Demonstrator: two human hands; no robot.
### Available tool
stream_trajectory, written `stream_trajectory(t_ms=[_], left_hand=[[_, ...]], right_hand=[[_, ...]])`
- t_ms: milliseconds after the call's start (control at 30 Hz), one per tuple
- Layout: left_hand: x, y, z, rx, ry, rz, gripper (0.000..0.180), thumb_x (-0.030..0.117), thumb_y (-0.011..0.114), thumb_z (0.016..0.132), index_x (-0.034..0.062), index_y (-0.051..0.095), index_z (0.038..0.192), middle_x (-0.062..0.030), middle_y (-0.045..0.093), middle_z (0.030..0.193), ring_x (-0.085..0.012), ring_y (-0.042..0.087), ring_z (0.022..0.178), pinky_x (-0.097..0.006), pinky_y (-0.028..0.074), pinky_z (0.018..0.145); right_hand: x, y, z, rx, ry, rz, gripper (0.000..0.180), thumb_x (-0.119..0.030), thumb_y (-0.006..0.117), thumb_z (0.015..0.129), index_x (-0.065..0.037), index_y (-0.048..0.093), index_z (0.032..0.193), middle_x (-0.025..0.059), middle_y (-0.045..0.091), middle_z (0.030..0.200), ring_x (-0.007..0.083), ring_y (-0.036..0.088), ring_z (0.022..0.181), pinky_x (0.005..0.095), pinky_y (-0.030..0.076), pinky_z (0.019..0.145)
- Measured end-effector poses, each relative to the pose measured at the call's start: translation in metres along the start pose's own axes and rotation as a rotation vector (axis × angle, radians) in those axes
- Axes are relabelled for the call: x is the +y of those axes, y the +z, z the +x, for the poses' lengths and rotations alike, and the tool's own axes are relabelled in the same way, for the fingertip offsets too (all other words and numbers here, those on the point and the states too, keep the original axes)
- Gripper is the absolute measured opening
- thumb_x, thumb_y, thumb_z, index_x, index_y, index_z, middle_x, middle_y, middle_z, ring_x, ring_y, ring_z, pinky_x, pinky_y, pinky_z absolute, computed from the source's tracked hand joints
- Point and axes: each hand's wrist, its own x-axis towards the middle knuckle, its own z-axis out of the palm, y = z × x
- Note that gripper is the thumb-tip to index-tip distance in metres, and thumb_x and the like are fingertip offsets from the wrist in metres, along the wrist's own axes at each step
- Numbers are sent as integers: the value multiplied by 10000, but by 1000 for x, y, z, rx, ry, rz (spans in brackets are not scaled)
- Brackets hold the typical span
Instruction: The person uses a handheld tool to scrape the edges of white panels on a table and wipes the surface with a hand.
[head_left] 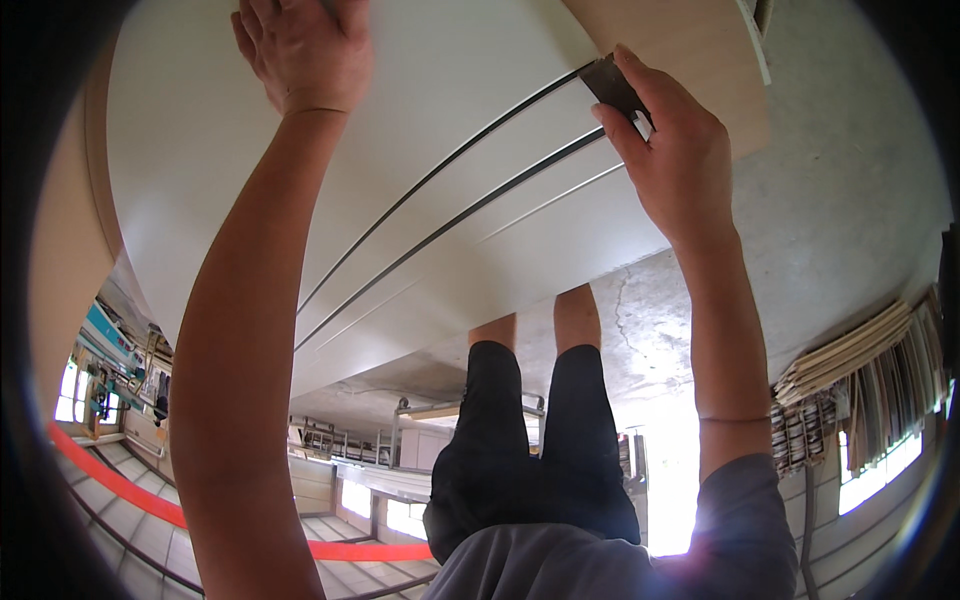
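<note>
A large white panel (430, 80) lies in front of me, with two long dark stripes (470, 208) curving across it in this view. Between the thumb and fingers of my right hand (682, 150) is a small dark flat block (612, 88), pressed at the right ends of the stripes. A small white bit (642, 124) shows beside the thumb. My left hand (308, 60) is over the upper left of the panel, its fingers bent. Something dark shows at the top edge between its thumb and forefinger, too cut off to name.
A tan board (690, 60) lies at the panel's far right, and another brown board edge (70, 190) is at the left. Grey concrete floor (850, 180) extends to the right. Stacked wooden pieces (850, 350) stand at the right, and a metal-framed rack (400, 430) is behind my legs.
</note>
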Motion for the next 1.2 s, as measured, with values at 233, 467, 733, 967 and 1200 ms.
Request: stream_trajectory(t_ms=[233,467,733,967,1200], left_hand=[[0,-2,0,-6,3,5,667,318,501,1021,9,356,1595,-229,353,1656,-402,301,1547,-543,187,1288],[0,-2,-1,-36,-22,23,667,334,480,1028,7,353,1595,-233,336,1663,-400,275,1559,-552,164,1296],[1,-1,1,-30,-40,6,679,331,509,999,10,375,1582,-233,356,1651,-409,306,1540,-560,193,1285],[1,-3,2,-7,-31,-2,689,315,529,983,14,375,1583,-230,364,1646,-408,315,1537,-563,203,1280],[1,-4,1,-25,-38,-7,696,319,526,987,14,364,1590,-227,351,1655,-407,304,1543,-560,195,1283]], right_hand=[[16,-3,7,-27,-110,40,473,-163,829,868,-84,668,1306,80,759,1093,279,749,825,362,617,683],[27,-7,12,-98,-139,100,489,-167,827,872,-126,658,1329,67,758,1170,278,759,876,354,631,729],[8,-4,1,19,-33,45,505,-172,831,873,-115,652,1342,71,750,1211,272,761,919,351,635,758],[-13,21,-21,121,112,77,475,-182,824,893,-43,662,1316,123,745,1209,279,772,933,353,644,778],[-20,30,-15,167,151,102,471,-179,825,890,-30,673,1310,123,753,1178,279,780,891,351,652,752]])
